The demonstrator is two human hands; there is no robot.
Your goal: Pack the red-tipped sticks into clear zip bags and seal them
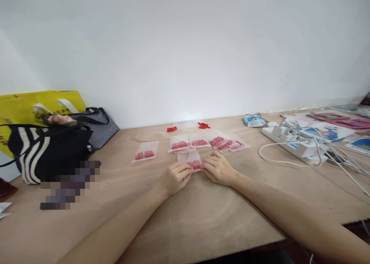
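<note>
A small clear plastic bag with red capsule-shaped pieces at its near end lies on the table between my hands. My left hand pinches its near left corner, fingers curled. At the near right corner, my right hand is closed on the same bag. Just beyond are more filled bags, some overlapping in a stack to the right. Another filled bag lies apart on the left. Farther back, loose red pieces sit beside flat clear bags.
On the right, a white power strip holds plugs and tangled cables, near a blue face mask and printed sheets. Black, striped and yellow bags stand at left, by a blurred-out object. A wall closes the back.
</note>
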